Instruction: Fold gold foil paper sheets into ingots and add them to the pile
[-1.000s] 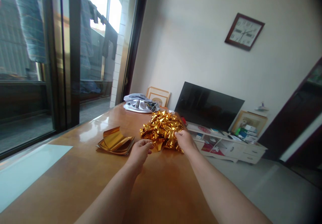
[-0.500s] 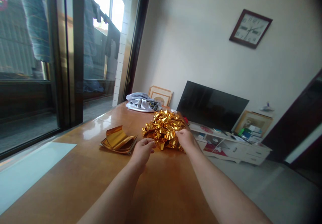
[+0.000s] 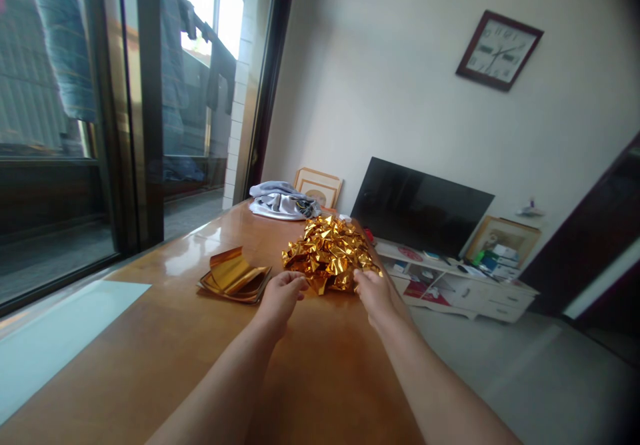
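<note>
Crumpled gold foil pile [image 3: 327, 253] sits mid-bench, both hands pinching its near edge, left hand [image 3: 280, 296] and right hand [image 3: 374, 291]. Flat foil sheets [image 3: 234, 277] stacked left; most looks undone.

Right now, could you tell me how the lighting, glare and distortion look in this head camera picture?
Head view: daylight through the glass door blows out the sky and puts bright glare on the wooden table; the crumpled gold foil between the left hand and right hand glints sharply; the wall clock and door frames lean from wide-angle distortion, and the right corners darken.
</note>
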Demonstrator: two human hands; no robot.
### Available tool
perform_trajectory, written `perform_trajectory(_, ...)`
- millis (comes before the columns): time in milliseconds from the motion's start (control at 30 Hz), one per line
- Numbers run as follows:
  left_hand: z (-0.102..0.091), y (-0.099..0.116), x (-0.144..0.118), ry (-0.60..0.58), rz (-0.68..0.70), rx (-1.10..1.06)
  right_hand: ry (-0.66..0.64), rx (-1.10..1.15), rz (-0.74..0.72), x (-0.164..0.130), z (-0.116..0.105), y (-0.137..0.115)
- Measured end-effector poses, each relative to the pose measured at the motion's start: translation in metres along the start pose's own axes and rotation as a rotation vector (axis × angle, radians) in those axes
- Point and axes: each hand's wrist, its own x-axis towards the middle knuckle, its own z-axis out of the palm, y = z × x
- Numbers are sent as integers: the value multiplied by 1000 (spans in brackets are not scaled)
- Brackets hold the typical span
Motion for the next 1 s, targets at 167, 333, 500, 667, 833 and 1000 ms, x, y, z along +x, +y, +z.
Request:
perform_trajectory(167, 0, 0, -1, -2, 5, 36, -109, 199, 165, -37, -16, 13)
perform_trajectory(333, -1, -2, -2, -9, 27, 100, -189, 328, 248, -57, -19, 28)
perform_trajectory(500, -3, -6, -1, 10, 88, 153, -306, 231, 109, -58, -18, 36)
perform_trajectory(667, -5, -14, 0, 44, 186, 206, -377, 151, -42, -59, -14, 41)
perform_trajectory(833, -7, -12, -2, 82, 239, 202, -454, -78, -266, -62, -13, 45)
perform_trajectory(1000, -10, 18, -3, 231, 175, -174, -499, -63, -269, -60, -15, 48)
